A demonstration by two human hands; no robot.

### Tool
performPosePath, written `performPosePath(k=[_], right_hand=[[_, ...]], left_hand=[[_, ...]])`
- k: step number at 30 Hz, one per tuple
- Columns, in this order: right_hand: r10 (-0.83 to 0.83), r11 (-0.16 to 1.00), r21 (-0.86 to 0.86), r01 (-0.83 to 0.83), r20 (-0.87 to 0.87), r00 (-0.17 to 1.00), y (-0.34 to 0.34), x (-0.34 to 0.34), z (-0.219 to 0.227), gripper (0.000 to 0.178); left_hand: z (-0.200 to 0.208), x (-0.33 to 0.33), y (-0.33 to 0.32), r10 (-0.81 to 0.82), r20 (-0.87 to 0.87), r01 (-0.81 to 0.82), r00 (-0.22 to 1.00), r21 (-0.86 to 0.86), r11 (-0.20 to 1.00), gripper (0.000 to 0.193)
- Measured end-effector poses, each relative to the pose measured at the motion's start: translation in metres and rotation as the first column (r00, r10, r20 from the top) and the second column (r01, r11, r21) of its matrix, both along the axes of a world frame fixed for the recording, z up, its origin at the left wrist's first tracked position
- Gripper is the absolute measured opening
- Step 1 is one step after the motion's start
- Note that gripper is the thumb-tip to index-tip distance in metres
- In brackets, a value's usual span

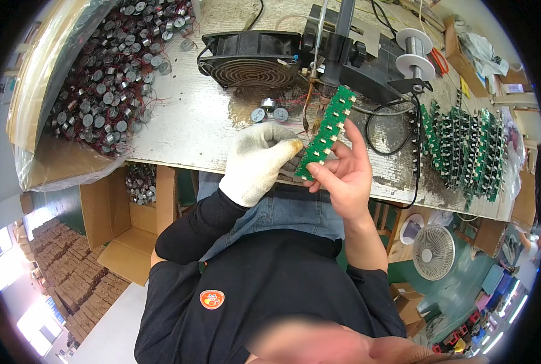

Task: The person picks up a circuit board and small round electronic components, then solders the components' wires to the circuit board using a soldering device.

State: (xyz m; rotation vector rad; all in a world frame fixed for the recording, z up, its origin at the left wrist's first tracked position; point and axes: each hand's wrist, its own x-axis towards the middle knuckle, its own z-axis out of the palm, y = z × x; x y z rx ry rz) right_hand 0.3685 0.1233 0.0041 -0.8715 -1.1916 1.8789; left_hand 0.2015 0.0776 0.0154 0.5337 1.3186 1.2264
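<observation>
A long green circuit board (325,134) with a row of small white connectors is tilted above the front of the table. The thumb and fingers of my bare right hand (347,181) grip its lower end. My left hand (257,162), in a white glove with stained fingertips, is closed in a pinch just left of the board; whatever it holds is too small or hidden to name. Behind the left hand lie a few small round motors (280,114) with thin red wires. A thin soldering tip (307,121) points down between that hand and the board.
A black box fan (252,60) stands behind the motors, beside a black stand (337,51) with a solder wire spool (414,50). A plastic-lined carton (33,115) and a heap of motors (112,79) fill the left. Stacked circuit boards (464,148) lie right, past a black cable (398,148).
</observation>
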Motion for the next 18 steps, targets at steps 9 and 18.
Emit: performPosePath(k=[9,18], right_hand=[[-0.009,1.0,0.004,0.009,-0.002,1.0,-0.0015,0.0002,0.0,0.081],[-0.003,1.0,-0.007,0.003,-0.018,1.0,-0.0025,0.0003,-0.0016,0.081]], left_hand=[[0.0013,0.0018,-0.0016,0.002,-0.009,-0.001,1.0,0.032,0.999,0.014],[0.0018,-0.0014,-0.0031,-0.025,-0.052,0.026,0.998,0.017,1.0,0.015]])
